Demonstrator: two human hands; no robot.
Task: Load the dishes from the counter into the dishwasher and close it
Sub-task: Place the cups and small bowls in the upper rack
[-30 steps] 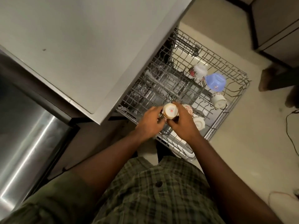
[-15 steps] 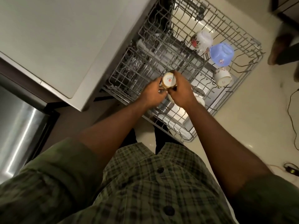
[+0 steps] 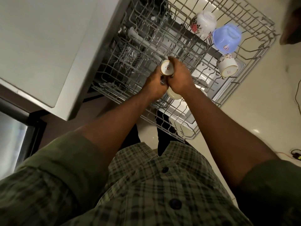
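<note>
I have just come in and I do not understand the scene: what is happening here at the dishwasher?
A person is loading cups into the pulled-out upper rack of the dishwasher. Both hands, the left hand and the right hand, hold a small white cup upside down over the rack. Three pieces already sit inverted at the far side: a flowered cup, a blue bowl and a patterned cup. The dishwasher is open.
</note>
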